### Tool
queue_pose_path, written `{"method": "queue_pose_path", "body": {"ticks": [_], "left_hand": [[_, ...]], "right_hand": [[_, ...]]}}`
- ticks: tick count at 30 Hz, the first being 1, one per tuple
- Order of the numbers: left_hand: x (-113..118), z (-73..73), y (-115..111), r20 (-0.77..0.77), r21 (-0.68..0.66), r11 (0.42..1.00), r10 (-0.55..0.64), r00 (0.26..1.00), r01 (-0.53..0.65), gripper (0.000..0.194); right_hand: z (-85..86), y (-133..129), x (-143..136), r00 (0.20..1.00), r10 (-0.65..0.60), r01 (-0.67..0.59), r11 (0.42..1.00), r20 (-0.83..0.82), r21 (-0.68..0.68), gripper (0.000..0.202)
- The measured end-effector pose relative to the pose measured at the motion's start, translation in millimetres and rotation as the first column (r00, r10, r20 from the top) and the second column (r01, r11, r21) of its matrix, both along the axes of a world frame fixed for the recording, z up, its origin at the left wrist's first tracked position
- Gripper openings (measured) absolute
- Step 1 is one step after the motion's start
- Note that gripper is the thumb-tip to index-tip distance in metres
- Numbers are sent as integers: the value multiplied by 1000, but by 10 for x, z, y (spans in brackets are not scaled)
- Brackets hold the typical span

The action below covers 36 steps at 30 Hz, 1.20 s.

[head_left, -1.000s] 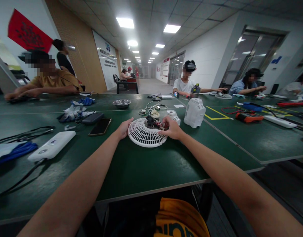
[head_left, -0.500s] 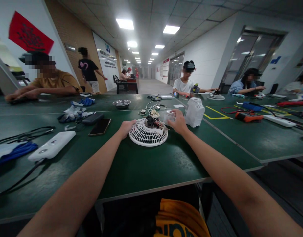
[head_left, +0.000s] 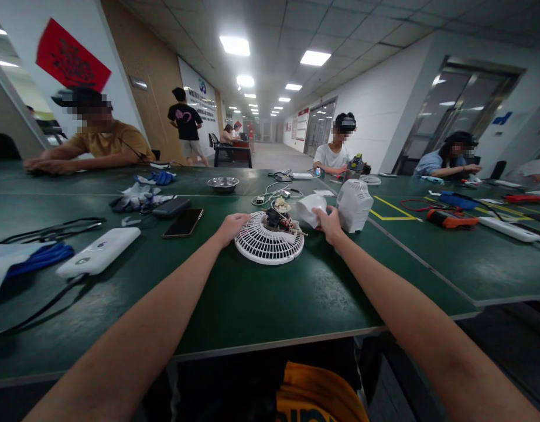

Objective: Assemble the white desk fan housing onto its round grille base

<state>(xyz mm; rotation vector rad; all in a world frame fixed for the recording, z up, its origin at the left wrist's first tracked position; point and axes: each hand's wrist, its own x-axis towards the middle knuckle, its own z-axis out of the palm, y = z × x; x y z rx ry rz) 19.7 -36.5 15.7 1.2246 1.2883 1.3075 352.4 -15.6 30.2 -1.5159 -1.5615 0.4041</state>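
A round white fan grille [head_left: 270,253] lies on the green table before me, with a dark motor and loose wires [head_left: 277,220] on top of it. My left hand [head_left: 235,227] is closed on the grille's left edge. To the right, my right hand [head_left: 330,224] grips a white plastic cover [head_left: 311,208], tilted so that its smooth side shows; some of its fingers are hidden behind the cover. Just beyond that hand stands a larger white plastic housing [head_left: 354,205] with slots at its top. A small cream-coloured part [head_left: 281,204] sits behind the motor.
A metal bowl [head_left: 223,184], white cables [head_left: 270,196], a phone [head_left: 183,223], gloves [head_left: 138,196] and a white power bank [head_left: 98,252] lie about the table [head_left: 270,310]. An orange meter [head_left: 453,219] is at right. Other people sit across the table.
My right hand has turned the white cover, which now shows its smooth side instead of its slotted one. My left hand stays at the grille. The view has shifted slightly left.
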Motion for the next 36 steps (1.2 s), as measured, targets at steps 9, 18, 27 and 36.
{"method": "queue_pose_path", "body": {"ticks": [9,18,27,36], "left_hand": [[-76,-3,29,-536,189,982,80,840,27,43],[29,195,-199,-630,474,873,248,736,112,47],[125,369,-386,-619,406,836,-45,784,369,63],[208,500,-383,-787,404,752,-4,617,521,56]], "right_hand": [[141,-357,-528,649,413,-401,899,-639,175,63],[250,-582,-529,778,619,-598,783,-113,171,97],[327,-620,-575,812,509,-568,800,284,192,87],[374,-621,-442,764,564,-628,761,314,162,87]]}}
